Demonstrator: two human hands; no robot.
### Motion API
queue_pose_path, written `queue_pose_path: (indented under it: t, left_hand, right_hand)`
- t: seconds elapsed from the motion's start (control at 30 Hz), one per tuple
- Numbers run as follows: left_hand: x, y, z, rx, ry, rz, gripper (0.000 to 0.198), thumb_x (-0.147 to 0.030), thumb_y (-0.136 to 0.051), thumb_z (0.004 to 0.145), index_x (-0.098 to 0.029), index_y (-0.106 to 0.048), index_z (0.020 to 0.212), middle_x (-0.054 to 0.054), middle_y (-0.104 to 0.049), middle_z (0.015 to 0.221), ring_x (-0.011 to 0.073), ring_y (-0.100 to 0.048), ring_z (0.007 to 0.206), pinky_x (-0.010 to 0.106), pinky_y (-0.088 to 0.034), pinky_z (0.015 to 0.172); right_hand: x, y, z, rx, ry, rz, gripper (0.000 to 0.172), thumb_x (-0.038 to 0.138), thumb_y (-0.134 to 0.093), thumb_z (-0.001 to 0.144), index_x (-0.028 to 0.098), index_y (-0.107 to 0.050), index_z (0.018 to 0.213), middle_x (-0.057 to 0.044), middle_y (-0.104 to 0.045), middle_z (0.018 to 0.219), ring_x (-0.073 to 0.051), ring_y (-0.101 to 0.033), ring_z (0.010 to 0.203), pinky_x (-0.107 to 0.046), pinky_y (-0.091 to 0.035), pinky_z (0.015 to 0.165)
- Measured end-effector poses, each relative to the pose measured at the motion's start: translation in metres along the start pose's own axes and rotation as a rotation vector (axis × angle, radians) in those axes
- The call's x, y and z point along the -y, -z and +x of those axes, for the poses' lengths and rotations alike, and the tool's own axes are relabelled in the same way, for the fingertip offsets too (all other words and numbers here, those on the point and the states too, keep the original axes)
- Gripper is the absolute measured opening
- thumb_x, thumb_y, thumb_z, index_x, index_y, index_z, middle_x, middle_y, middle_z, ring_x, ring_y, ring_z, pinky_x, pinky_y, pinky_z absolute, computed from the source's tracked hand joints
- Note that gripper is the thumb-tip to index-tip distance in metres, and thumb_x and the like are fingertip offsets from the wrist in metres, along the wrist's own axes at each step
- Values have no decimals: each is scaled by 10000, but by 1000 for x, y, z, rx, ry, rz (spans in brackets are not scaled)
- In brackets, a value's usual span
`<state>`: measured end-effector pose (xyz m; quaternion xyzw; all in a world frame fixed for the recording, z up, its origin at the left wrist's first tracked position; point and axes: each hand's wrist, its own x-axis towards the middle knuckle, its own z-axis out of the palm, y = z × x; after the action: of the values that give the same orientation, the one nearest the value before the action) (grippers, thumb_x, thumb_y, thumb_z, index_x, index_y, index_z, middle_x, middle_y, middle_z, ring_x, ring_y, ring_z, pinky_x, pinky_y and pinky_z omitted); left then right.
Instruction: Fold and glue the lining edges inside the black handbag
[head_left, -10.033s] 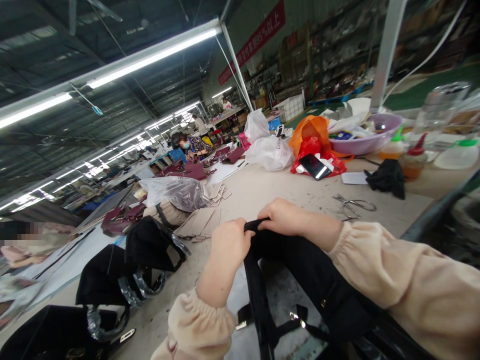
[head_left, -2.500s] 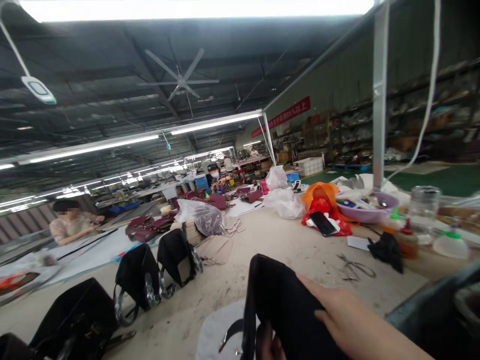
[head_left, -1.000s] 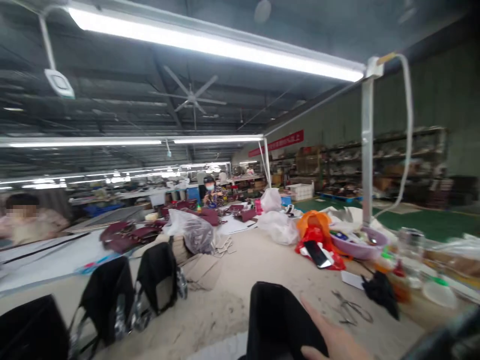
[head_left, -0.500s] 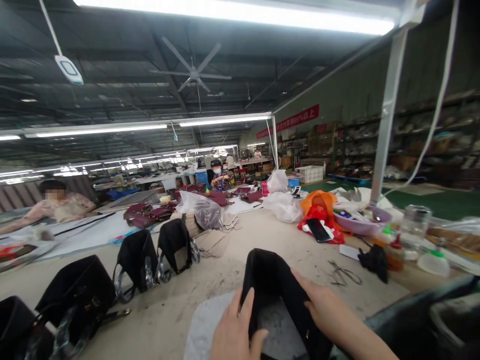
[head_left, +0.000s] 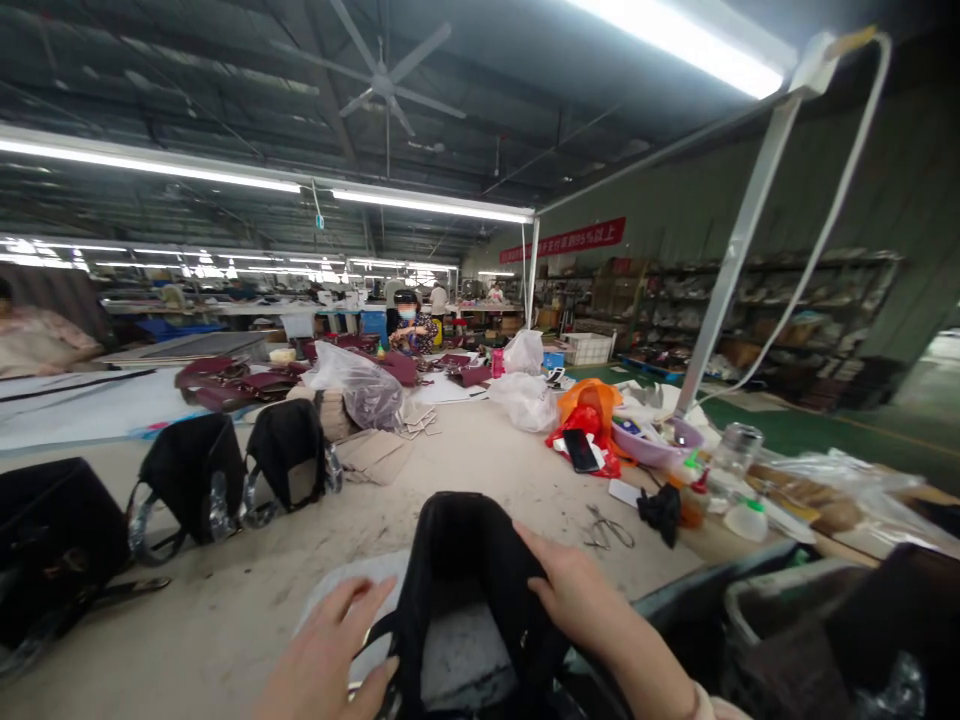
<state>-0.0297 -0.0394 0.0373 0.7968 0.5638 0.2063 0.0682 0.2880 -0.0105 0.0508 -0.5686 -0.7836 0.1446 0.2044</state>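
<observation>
A black handbag (head_left: pixel 465 560) stands open in front of me on a pale mat (head_left: pixel 330 600) on the worktable. My right hand (head_left: pixel 577 600) grips the bag's right rim, fingers curled over the edge. My left hand (head_left: pixel 330 660) lies at the bag's left side with fingers spread, the thumb touching the strap near a metal buckle. The bag's grey inside shows between both hands.
Three finished black bags (head_left: pixel 195 480) with wrapped handles stand in a row at left. Scissors (head_left: pixel 611 525), a black cloth (head_left: pixel 660 505), a phone on red plastic (head_left: pixel 581 450), a purple basin (head_left: pixel 652 445) and bottles sit at right. Co-workers sit at far tables.
The view has swung right and tipped. My left hand has slid off the bag's rim to its left side and spread open. My right hand stays on the right rim.
</observation>
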Motion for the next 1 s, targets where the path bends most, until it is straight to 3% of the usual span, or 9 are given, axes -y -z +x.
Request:
queue_pose_path:
  t: [0.03,0.1,0.17,0.3,0.4,0.5,0.6,0.8,1.0]
  left_hand:
    - [-9,11,10,0,-8,-14,475,-387,-522,788,-291,-537,1253,62,-543,1264,250,-551,1100,363,-463,935]
    - [-24,26,36,113,-51,-82,408,-427,-502,822,-304,-571,1205,43,-558,1235,219,-583,1030,333,-483,885]
    - [-34,28,66,100,-57,-112,369,-412,-529,819,-269,-608,1149,51,-587,1170,203,-599,967,308,-486,839]
    - [-37,4,117,-8,-64,-33,348,-321,-632,759,-221,-638,1093,61,-613,1056,209,-586,947,320,-449,872]
    - [-35,-17,142,-28,-102,55,324,-235,-622,760,-235,-638,1084,46,-611,1032,201,-587,933,302,-453,839]
    - [-34,-26,155,-14,-142,127,289,-181,-570,785,-247,-647,1055,38,-603,1034,183,-591,914,279,-457,803]
    - [-31,-26,161,16,-191,158,299,-149,-537,796,-258,-643,1054,31,-595,1031,170,-596,882,269,-459,778]
    - [-21,-28,166,-7,-196,98,250,-94,-514,791,-220,-643,965,23,-591,1035,151,-601,852,263,-455,799]
    - [-19,-27,163,-17,-183,62,242,-77,-504,790,-209,-609,963,25,-586,1043,157,-597,887,270,-447,825]
  right_hand:
    - [2,-1,2,-13,-11,-38,675,104,-500,734,188,-376,1392,-112,-585,1242,-243,-557,1109,-348,-434,921]
    - [4,-2,7,-40,-15,-115,620,106,-512,747,189,-428,1356,-120,-605,1201,-247,-587,1050,-345,-459,869]
    - [10,-2,12,-85,-18,-208,545,89,-517,754,201,-504,1287,-112,-630,1141,-242,-610,981,-335,-477,815]
    - [36,-5,23,-244,-67,-403,432,48,-488,781,143,-575,1194,-133,-640,1046,-253,-598,932,-346,-484,794]
    - [60,-22,34,-234,-44,-415,512,14,-481,770,95,-506,1275,-145,-621,1049,-248,-587,926,-343,-490,816]
    - [68,-42,48,-240,-49,-381,562,0,-487,759,84,-460,1313,-158,-579,1127,-241,-571,961,-329,-481,855]
    - [59,-52,64,-325,-40,-354,510,11,-456,796,106,-472,1297,-143,-556,1154,-223,-547,1005,-313,-453,899]
    - [31,-53,94,-383,-9,-350,345,95,-476,856,207,-568,1170,-78,-591,1041,-185,-553,926,-265,-458,816]
    - [25,-54,106,-404,20,-368,183,178,-488,891,236,-618,1006,-49,-603,953,-171,-542,891,-250,-439,742]
